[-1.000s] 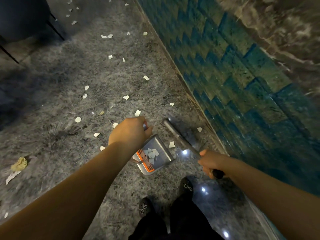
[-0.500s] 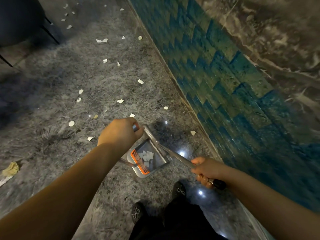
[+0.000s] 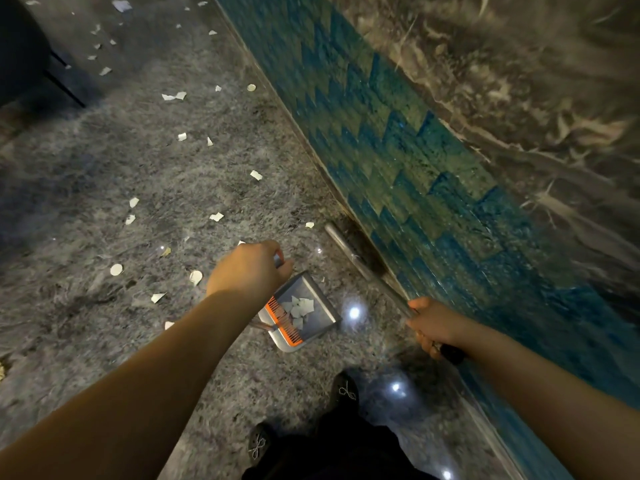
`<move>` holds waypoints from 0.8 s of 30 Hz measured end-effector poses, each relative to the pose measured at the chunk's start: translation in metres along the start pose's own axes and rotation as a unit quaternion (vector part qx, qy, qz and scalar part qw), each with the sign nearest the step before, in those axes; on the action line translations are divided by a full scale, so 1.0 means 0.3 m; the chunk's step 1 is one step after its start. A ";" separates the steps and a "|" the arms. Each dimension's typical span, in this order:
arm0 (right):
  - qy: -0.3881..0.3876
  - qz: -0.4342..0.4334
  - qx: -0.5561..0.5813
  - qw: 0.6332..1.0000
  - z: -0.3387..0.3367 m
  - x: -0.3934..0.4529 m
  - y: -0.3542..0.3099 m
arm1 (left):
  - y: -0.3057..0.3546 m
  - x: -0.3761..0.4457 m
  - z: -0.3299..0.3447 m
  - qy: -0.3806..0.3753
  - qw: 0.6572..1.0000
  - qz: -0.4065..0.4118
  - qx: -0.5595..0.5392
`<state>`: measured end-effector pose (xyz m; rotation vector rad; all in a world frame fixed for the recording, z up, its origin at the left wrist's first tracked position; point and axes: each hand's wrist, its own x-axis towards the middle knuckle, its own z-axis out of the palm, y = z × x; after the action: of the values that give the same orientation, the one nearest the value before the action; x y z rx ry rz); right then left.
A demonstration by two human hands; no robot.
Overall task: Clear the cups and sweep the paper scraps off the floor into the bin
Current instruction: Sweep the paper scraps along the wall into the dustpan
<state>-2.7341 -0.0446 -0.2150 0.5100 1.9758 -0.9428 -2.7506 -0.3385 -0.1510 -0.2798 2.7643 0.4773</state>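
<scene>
Left hand (image 3: 247, 270) grips the dustpan (image 3: 304, 311) handle; right hand (image 3: 434, 325) grips the broom (image 3: 356, 261) handle. One dustpan sits on the floor (image 3: 138, 168) near the blue tiled wall (image 3: 398, 161), holding several paper scraps (image 3: 299, 308); exact count unclear. One broom, head against the wall's base, bristles blurred. Roughly twenty loose scraps (image 3: 256, 174) lie scattered toward the floor's far edge

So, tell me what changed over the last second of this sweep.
The broom swung: half a second ago its shaft lay across the dustpan, and now its dark head is back out by the foot of the tiled wall. The right hand kept its grip on the broom, the left hand on the dustpan handle. The scraps in the pan look unchanged.
</scene>
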 end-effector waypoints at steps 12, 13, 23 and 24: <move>-0.017 0.043 -0.015 0.999 -0.061 0.170 -0.013 | -0.001 0.045 0.004 0.018 1.000 -0.018 0.010; -0.025 0.043 -0.024 0.998 -0.060 0.167 -0.016 | -0.002 0.046 0.005 0.020 1.000 -0.018 0.013; -0.108 0.058 0.024 0.992 0.053 0.074 0.008 | -0.002 0.066 -0.013 0.008 0.999 -0.032 0.025; -0.120 0.061 0.047 0.990 0.073 0.057 0.011 | -0.002 0.064 -0.014 0.007 0.999 -0.033 0.027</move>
<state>-2.7298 -0.0596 -0.2382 0.5374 1.6714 -0.9752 -2.7695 -0.3431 -0.1541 -0.3614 2.7658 0.3835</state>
